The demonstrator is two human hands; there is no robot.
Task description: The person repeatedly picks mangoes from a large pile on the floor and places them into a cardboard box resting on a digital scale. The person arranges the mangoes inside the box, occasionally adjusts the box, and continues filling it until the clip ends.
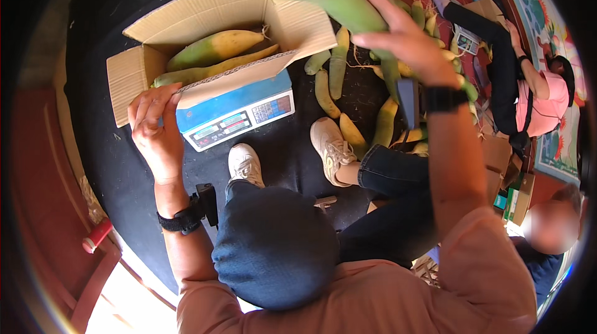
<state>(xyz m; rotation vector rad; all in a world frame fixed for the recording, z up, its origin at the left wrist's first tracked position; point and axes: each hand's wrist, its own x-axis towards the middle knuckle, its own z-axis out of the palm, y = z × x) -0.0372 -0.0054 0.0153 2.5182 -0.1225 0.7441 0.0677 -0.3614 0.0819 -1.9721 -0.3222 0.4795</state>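
Observation:
A long green radish point(345, 5), blurred by motion, is raised in my right hand point(410, 38). Its pale end extends over the back of an open cardboard box point(303, 26). Inside the box lie a thick green-and-yellow radish point(217, 48) and a slimmer radish point(224, 67); the rest of the inside is hidden by the front flap. My left hand point(156, 124) grips the front left edge of the box, fingers over the rim. Beneath the box is a blue-and-white digital scale point(238, 105), with its keypad and displays facing me.
Loose radishes point(338, 63) lie on the black ground sheet point(116, 161) to the right, near my shoe point(329, 147). Another person point(536, 96) sits at the far right beside a second scale point(466, 41). A further person point(541, 250) is at the lower right, near cardboard boxes point(496, 152).

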